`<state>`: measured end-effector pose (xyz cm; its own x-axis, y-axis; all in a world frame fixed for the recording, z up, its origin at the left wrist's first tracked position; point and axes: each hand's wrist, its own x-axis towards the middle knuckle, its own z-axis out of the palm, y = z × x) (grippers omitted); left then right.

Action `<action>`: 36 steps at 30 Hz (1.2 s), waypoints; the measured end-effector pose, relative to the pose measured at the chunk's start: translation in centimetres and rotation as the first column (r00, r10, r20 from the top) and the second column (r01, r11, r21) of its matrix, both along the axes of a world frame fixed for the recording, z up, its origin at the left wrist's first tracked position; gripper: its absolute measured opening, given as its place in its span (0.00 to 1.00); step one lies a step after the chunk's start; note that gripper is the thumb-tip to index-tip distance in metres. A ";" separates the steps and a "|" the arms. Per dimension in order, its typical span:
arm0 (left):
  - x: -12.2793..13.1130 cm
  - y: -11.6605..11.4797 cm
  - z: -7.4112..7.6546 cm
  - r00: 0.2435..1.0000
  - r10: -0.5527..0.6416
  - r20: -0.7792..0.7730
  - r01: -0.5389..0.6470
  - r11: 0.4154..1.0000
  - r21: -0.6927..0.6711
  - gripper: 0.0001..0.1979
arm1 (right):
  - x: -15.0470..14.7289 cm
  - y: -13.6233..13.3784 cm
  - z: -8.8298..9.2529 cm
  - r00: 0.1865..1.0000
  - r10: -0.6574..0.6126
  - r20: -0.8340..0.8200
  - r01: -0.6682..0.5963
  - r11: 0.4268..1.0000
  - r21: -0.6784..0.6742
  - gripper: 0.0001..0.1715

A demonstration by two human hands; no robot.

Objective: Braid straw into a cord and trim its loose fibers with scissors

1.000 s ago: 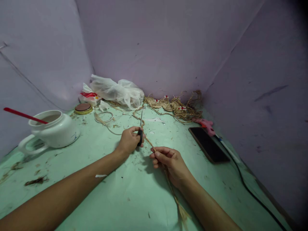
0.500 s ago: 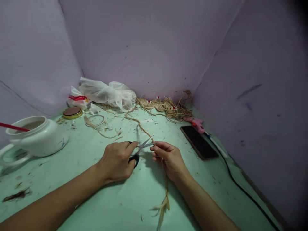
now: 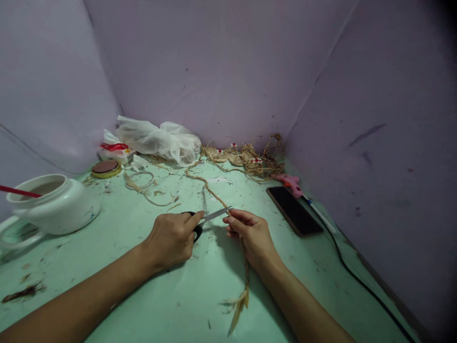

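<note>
My left hand [image 3: 175, 237] is closed on the black handles of a pair of scissors [image 3: 215, 215]. The blades lie together, their tips at the braided straw cord [image 3: 214, 193] just above my right fingertips. My right hand [image 3: 250, 234] pinches that cord between thumb and fingers. From the pinch the cord runs away toward the back of the table, and its other part hangs below my palm, fanning out into a frayed, leafy end. Whether the cord is cut through at the blades I cannot tell.
On the green table [image 3: 150, 300] a white pot [image 3: 53, 205] holding a red stick stands left. Behind are a round tin [image 3: 106, 168], a plastic bag [image 3: 160, 140] and beaded woven straw pieces [image 3: 235, 156]. A phone [image 3: 293, 210] and pink glue gun [image 3: 290, 184] with its cable lie right.
The scissor blades have gone from spread apart to closed at the cord. The cord's frayed end has shifted slightly; both hands stay nearly in place.
</note>
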<state>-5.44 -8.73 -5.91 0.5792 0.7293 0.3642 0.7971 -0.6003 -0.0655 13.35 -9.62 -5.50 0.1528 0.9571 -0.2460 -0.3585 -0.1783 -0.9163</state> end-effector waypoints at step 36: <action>0.7 0.1 1.1 0.948 0.260 0.186 -0.188 0.924 -0.333 0.15 | 0.3 0.5 -0.4 0.978 0.198 -0.061 -0.203 0.976 -0.085 0.14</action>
